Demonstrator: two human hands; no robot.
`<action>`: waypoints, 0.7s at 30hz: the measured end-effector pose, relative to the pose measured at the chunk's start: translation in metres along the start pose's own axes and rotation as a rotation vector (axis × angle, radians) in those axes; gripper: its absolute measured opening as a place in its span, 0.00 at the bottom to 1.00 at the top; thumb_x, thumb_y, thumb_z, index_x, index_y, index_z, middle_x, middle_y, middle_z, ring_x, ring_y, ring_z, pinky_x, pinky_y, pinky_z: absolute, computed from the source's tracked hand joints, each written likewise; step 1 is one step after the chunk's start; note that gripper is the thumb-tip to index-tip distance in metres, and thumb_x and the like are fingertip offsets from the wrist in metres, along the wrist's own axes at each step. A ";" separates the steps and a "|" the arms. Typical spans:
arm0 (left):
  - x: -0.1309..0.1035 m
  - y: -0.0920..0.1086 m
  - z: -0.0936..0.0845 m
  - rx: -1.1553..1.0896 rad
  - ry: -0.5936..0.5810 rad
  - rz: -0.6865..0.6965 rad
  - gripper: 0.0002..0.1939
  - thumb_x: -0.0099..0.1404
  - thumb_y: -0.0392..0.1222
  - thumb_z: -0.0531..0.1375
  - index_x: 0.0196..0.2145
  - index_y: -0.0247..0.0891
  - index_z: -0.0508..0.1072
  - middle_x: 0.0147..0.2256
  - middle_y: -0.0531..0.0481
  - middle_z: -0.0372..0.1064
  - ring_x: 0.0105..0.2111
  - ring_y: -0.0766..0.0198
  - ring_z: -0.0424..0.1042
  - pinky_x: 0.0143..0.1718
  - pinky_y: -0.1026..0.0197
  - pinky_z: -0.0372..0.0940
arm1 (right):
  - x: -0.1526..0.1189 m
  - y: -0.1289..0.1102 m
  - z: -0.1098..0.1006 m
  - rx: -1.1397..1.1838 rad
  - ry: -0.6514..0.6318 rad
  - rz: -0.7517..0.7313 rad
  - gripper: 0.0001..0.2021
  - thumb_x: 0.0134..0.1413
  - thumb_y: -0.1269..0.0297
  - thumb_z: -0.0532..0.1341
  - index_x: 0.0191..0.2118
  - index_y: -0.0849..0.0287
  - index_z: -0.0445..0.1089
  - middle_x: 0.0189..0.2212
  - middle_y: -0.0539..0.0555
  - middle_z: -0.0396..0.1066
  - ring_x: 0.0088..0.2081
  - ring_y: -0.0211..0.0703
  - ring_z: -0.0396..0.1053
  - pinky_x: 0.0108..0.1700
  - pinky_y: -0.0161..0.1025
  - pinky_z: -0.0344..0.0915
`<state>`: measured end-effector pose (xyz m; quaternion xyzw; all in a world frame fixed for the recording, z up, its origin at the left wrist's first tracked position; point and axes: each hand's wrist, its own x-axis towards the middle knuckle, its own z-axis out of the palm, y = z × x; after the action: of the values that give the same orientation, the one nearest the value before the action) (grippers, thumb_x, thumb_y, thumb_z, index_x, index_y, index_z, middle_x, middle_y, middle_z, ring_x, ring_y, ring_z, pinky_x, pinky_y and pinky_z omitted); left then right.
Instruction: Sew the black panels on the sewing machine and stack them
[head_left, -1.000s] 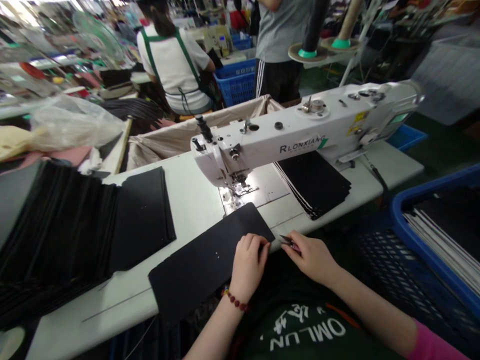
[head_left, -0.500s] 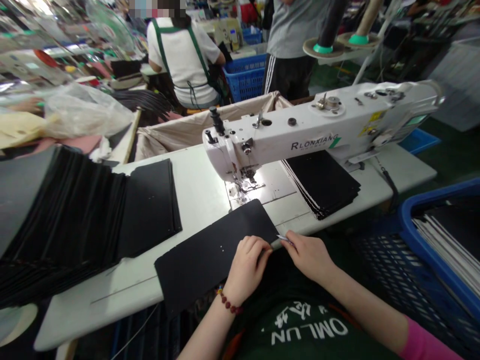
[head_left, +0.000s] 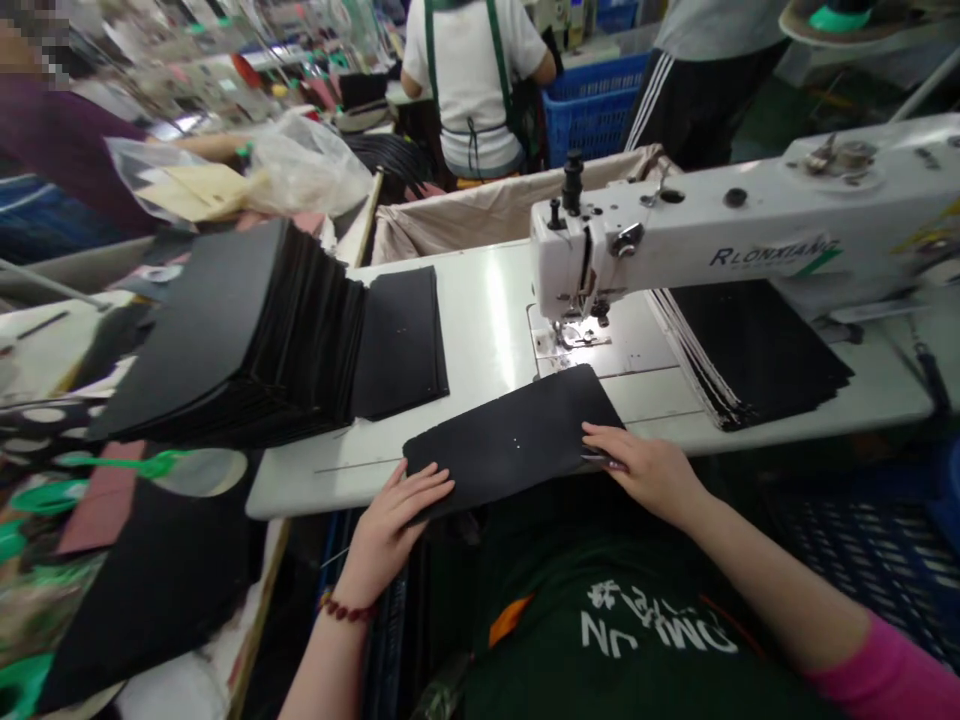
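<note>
One black sheet (head_left: 510, 430) lies over front edge of table (head_left: 480, 310): L hand (head_left: 394, 510) grips its left end, R hand (head_left: 649, 470) clasps snips (head_left: 602, 456) at its right. Prob. light, stiffish; best held by both ends.

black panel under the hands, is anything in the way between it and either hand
Nothing visible blocks either hand: the left hand lies on the left end of the black panel, and the right hand touches its right end. The right hand also holds a small tool at that end.
</note>
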<state>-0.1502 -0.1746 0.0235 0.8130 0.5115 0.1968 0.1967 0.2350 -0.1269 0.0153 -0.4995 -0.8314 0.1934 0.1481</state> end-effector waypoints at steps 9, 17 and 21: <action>0.016 0.057 -0.048 -0.571 0.284 -0.592 0.20 0.62 0.52 0.63 0.46 0.37 0.75 0.40 0.47 0.78 0.38 0.53 0.76 0.33 0.60 0.70 | 0.003 -0.023 -0.074 0.147 0.056 0.091 0.11 0.62 0.56 0.56 0.40 0.53 0.74 0.33 0.51 0.77 0.33 0.44 0.73 0.35 0.37 0.65; 0.030 0.066 -0.053 -0.837 0.240 -0.652 0.30 0.58 0.56 0.65 0.53 0.37 0.72 0.42 0.43 0.77 0.32 0.55 0.76 0.27 0.62 0.68 | -0.003 -0.028 -0.082 0.198 0.041 0.117 0.15 0.61 0.50 0.55 0.37 0.53 0.75 0.33 0.51 0.77 0.34 0.46 0.74 0.34 0.38 0.67; 0.030 0.072 -0.073 -0.651 0.295 -0.591 0.27 0.59 0.57 0.63 0.50 0.36 0.74 0.39 0.44 0.78 0.34 0.53 0.76 0.29 0.60 0.69 | -0.004 -0.030 -0.082 0.182 0.097 0.077 0.15 0.63 0.52 0.54 0.46 0.50 0.74 0.42 0.51 0.77 0.43 0.48 0.74 0.42 0.40 0.70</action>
<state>-0.1215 -0.1673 0.1260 0.4916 0.6554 0.3963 0.4144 0.2495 -0.1288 0.1014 -0.5244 -0.7823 0.2494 0.2256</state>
